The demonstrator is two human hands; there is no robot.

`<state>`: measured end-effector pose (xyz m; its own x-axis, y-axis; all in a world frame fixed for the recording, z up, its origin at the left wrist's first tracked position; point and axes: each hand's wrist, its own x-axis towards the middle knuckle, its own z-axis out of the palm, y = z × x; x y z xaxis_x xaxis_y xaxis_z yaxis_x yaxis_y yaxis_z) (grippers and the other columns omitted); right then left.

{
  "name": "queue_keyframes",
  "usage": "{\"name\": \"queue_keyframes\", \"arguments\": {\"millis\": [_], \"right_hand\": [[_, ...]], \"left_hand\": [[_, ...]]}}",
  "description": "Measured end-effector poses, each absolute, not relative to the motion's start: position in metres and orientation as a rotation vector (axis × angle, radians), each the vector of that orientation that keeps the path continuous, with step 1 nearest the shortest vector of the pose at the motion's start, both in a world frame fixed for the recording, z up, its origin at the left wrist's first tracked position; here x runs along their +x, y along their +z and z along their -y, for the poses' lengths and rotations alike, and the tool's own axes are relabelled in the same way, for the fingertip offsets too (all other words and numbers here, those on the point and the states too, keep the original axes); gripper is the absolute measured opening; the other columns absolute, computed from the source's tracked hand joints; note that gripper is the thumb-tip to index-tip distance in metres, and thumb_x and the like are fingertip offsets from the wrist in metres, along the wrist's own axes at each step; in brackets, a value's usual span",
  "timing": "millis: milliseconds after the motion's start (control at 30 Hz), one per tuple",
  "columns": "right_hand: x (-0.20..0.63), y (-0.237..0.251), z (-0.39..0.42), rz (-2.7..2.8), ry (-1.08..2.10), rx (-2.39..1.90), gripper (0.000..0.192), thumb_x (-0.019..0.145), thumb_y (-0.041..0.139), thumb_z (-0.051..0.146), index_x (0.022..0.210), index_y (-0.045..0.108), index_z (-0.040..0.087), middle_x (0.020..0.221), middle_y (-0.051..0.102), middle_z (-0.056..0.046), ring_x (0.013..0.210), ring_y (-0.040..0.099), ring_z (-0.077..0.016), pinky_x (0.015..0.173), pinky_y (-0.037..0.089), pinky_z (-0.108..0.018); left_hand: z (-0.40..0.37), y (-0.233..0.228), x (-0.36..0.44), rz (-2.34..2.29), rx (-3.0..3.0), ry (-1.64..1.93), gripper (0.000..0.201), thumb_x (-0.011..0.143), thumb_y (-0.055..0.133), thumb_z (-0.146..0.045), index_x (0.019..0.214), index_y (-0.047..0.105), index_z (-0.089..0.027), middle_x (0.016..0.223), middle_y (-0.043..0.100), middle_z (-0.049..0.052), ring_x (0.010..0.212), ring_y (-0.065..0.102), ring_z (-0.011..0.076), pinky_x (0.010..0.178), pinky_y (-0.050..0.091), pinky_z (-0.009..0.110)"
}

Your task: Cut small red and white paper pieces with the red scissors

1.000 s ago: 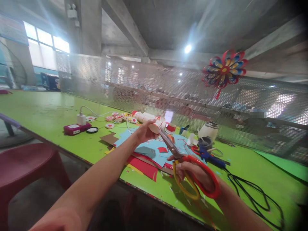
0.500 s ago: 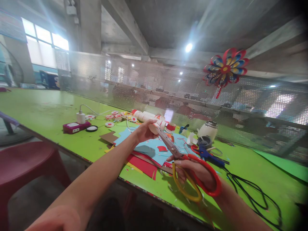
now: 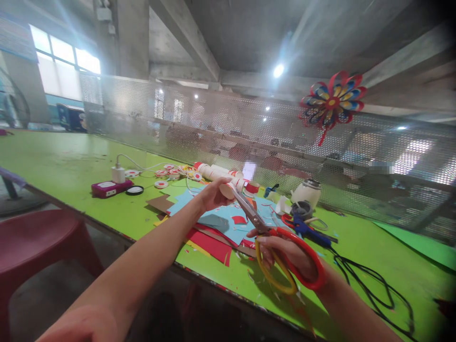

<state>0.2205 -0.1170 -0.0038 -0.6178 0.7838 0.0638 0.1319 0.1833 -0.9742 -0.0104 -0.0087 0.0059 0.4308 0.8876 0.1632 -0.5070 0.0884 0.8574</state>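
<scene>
Little has moved: right hand (image 3: 287,250) holds scissors (image 3: 257,219) (at round piece (image 3: 226,191)).

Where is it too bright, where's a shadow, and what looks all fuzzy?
Head view: the window and ceiling lamp glare white; head view: a soft shadow darkens the blue paper below the left hand; head view: the mesh screen looks hazy.

The far edge of the green surface (image 3: 64,151) is lined by a perforated metal screen (image 3: 210,118). Beside the near edge, toward the left, a dark red stool (image 3: 39,232) is placed. Beyond the far left corner, daylight is admitted by a paned window (image 3: 62,50). The grey ceiling (image 3: 249,33) is crossed by beams (image 3: 188,38) and lit by a bright lamp (image 3: 278,71).
</scene>
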Motion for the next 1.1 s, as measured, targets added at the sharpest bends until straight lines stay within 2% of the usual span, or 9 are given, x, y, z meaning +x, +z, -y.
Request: {"name": "queue_keyframes", "arguments": {"millis": [67, 133, 233, 333, 500, 667, 867, 1033, 1100], "right_hand": [[0.22, -0.003, 0.118, 1.89, 1.432, -0.86, 0.021, 0.084, 0.051, 0.029, 0.095, 0.063, 0.015, 0.05, 0.05, 0.006, 0.048, 0.05, -0.0111, 0.054, 0.043, -0.026], [0.218, 0.0, 0.12, 1.924, 1.374, -0.864, 0.02, 0.085, 0.05, 0.03, 0.077, 0.063, 0.017, 0.047, 0.049, 0.006, 0.047, 0.05, -0.0111, 0.057, 0.044, -0.027], [0.215, 0.006, 0.125, 2.001, 1.277, -0.888, 0.038, 0.085, 0.048, 0.032, 0.05, 0.053, 0.02, 0.043, 0.046, 0.004, 0.047, 0.05, -0.0117, 0.062, 0.046, -0.029], [0.213, 0.01, 0.128, 2.04, 1.202, -0.936, 0.044, 0.086, 0.046, 0.032, 0.043, 0.048, 0.022, 0.042, 0.047, 0.003, 0.047, 0.05, -0.0124, 0.063, 0.046, -0.029], [0.214, 0.009, 0.128, 2.071, 1.155, -0.983, 0.045, 0.087, 0.047, 0.034, 0.044, 0.05, 0.022, 0.042, 0.048, 0.003, 0.049, 0.051, -0.0127, 0.068, 0.046, -0.031], [0.215, 0.006, 0.127, 2.042, 1.246, -0.958, 0.045, 0.088, 0.046, 0.034, 0.045, 0.049, 0.021, 0.045, 0.047, 0.003, 0.05, 0.049, -0.0121, 0.06, 0.043, -0.028], [0.216, 0.002, 0.123, 1.96, 1.366, -0.852, 0.041, 0.086, 0.051, 0.034, 0.048, 0.051, 0.019, 0.044, 0.046, 0.004, 0.048, 0.049, -0.0109, 0.062, 0.044, -0.028], [0.214, 0.0, 0.123, 1.866, 1.411, -0.877, 0.021, 0.085, 0.053, 0.034, 0.085, 0.065, 0.016, 0.045, 0.047, 0.007, 0.042, 0.045, -0.0099, 0.049, 0.038, -0.026], [0.213, 0.003, 0.125, 1.874, 1.367, -0.918, 0.023, 0.084, 0.054, 0.036, 0.088, 0.064, 0.016, 0.043, 0.046, 0.008, 0.04, 0.043, -0.01, 0.049, 0.037, -0.026]], "left_hand": [[0.009, 0.006, -0.01, -0.456, 1.022, 1.083, 0.026, 0.071, 0.061, -0.039, 0.07, 0.058, -0.013, 0.058, 0.062, 0.004, 0.049, 0.057, 0.0131, 0.044, 0.039, 0.023], [0.01, 0.006, -0.009, -0.455, 1.014, 1.077, 0.025, 0.072, 0.061, -0.038, 0.07, 0.058, -0.013, 0.057, 0.062, 0.004, 0.049, 0.057, 0.0129, 0.044, 0.039, 0.023], [0.012, 0.007, -0.008, -0.449, 1.002, 1.074, 0.025, 0.072, 0.06, -0.038, 0.07, 0.058, -0.013, 0.058, 0.061, 0.004, 0.05, 0.057, 0.013, 0.045, 0.04, 0.022], [0.012, 0.007, -0.008, -0.438, 0.989, 1.072, 0.025, 0.071, 0.061, -0.038, 0.071, 0.058, -0.013, 0.058, 0.061, 0.003, 0.051, 0.058, 0.0129, 0.045, 0.041, 0.022], [0.011, 0.006, -0.008, -0.433, 0.962, 1.062, 0.023, 0.07, 0.063, -0.036, 0.07, 0.058, -0.013, 0.058, 0.061, 0.003, 0.052, 0.058, 0.0126, 0.047, 0.043, 0.022], [0.012, 0.006, -0.007, -0.417, 0.953, 1.052, 0.023, 0.07, 0.063, -0.035, 0.07, 0.058, -0.013, 0.059, 0.061, 0.003, 0.052, 0.058, 0.0123, 0.048, 0.044, 0.022], [0.01, 0.005, -0.008, -0.401, 0.953, 1.04, 0.023, 0.069, 0.063, -0.035, 0.07, 0.058, -0.012, 0.059, 0.061, 0.003, 0.052, 0.057, 0.012, 0.048, 0.044, 0.022], [0.008, 0.003, -0.008, -0.408, 0.957, 1.042, 0.024, 0.069, 0.062, -0.036, 0.071, 0.058, -0.013, 0.059, 0.061, 0.004, 0.052, 0.058, 0.0127, 0.047, 0.043, 0.022], [0.008, 0.002, -0.008, -0.41, 0.958, 1.045, 0.023, 0.069, 0.063, -0.036, 0.071, 0.057, -0.013, 0.059, 0.061, 0.003, 0.053, 0.058, 0.0127, 0.048, 0.043, 0.022]]}}
